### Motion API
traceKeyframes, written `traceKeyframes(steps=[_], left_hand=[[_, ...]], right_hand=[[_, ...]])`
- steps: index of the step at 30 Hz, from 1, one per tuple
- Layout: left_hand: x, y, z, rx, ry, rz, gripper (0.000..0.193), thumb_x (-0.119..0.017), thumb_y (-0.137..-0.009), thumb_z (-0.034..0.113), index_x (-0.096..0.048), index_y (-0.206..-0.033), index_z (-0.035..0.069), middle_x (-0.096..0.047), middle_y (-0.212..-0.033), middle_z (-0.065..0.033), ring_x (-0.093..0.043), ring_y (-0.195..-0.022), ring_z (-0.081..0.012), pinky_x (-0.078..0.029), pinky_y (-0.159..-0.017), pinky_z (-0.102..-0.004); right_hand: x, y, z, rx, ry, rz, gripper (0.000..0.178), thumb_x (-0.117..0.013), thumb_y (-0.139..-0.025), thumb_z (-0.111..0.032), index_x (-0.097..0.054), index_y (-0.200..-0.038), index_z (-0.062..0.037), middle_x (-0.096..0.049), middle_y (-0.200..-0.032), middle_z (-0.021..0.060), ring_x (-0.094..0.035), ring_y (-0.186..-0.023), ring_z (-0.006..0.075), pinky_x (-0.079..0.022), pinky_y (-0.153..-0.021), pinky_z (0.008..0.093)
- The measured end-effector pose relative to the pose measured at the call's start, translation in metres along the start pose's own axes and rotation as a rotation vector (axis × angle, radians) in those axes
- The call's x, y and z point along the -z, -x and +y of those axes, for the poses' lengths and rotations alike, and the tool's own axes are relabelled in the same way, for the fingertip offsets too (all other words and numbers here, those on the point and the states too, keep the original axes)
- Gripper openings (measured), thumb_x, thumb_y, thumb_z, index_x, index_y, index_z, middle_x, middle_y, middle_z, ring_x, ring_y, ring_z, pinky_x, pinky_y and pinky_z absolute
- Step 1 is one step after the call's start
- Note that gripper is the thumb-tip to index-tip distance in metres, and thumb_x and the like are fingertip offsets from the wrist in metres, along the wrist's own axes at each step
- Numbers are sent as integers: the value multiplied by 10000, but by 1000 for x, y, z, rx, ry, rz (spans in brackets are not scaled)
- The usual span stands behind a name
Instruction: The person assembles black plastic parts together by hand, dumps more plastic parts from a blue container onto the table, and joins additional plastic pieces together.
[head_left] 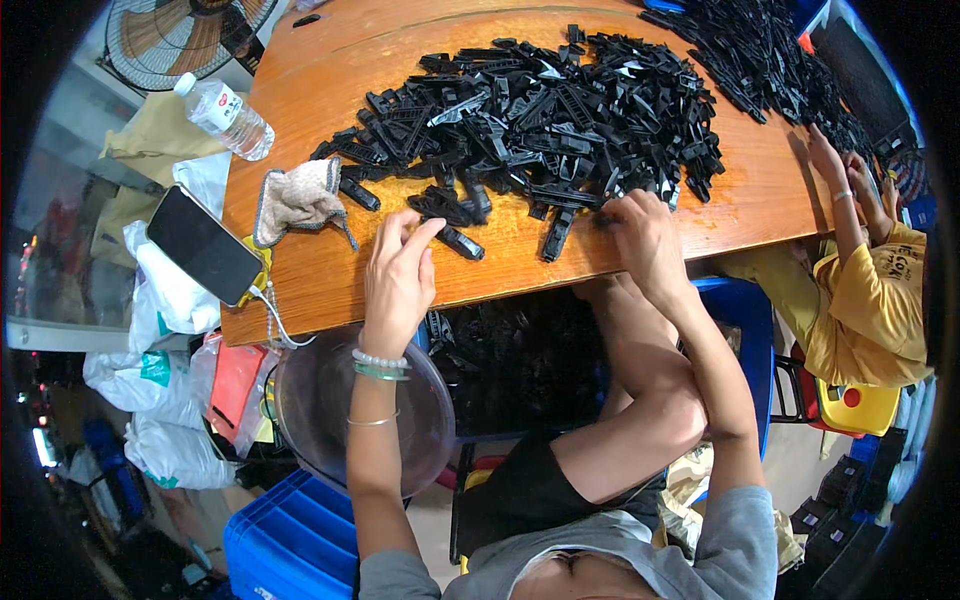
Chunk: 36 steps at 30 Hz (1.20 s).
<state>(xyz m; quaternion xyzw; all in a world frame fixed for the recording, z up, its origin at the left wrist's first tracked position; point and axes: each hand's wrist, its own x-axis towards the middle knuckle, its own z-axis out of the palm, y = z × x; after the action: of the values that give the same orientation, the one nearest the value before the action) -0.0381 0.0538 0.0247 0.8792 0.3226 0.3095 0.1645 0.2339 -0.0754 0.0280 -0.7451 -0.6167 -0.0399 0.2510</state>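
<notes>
Through the head camera, my only feed, I watched a heap of black parts (560,120) spread across a wooden table (330,80), bare hands at its near edge. The left hand (400,265) held thumb and forefinger slightly apart beside a loose black piece (462,242); the right hand (645,235) had its fingers bunched at the pile's fringe, though I could not tell whether they gripped anything. The pieces looked light, stiff and perhaps slick (plastic, I judged), best pinched mid-length across their long sides.
</notes>
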Motion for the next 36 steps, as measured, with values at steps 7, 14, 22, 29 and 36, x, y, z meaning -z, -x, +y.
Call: traceKeyframes(steps=[7,14,22,29,36], left_hand=[[13,-7,0,-84,40,-111,294,-695,-712,-19,-606,-992,0,-568,-971,-143,-556,-950,-323,-457,-827,-383],[38,20,1,118,258,-24,196,-727,-701,-10,-651,-882,-20,-604,-886,-106,-573,-816,-239,-455,-707,-309],[69,208,-81,819,734,-247,208,-758,-672,18,-689,-866,-5,-652,-875,-67,-574,-820,-162,-445,-712,-264],[33,192,-49,675,275,-202,184,-770,-665,46,-696,-826,-6,-645,-802,-85,-574,-770,-243,-466,-692,-322],[-7,39,43,-9,221,144,206,-759,-680,20,-675,-865,-10,-595,-831,-100,-550,-814,-269,-457,-742,-344]], right_hand=[[8,4,-3,132,-87,84,138,-677,-736,-3,-637,-865,-27,-568,-906,100,-553,-880,267,-458,-775,363],[-14,6,-11,-83,-645,-82,298,-644,-781,46,-605,-1072,-6,-586,-902,80,-604,-817,156,-505,-733,256],[-4,9,-18,-79,-542,-193,245,-660,-781,-16,-627,-1022,17,-593,-939,88,-583,-833,168,-471,-759,273],[8,16,-8,-145,-306,-158,242,-689,-754,-56,-671,-977,36,-603,-893,156,-592,-796,301,-488,-745,369],[2,16,-30,-77,-654,-270,271,-737,-764,-68,-684,-1018,10,-633,-845,121,-597,-792,210,-473,-731,321]])
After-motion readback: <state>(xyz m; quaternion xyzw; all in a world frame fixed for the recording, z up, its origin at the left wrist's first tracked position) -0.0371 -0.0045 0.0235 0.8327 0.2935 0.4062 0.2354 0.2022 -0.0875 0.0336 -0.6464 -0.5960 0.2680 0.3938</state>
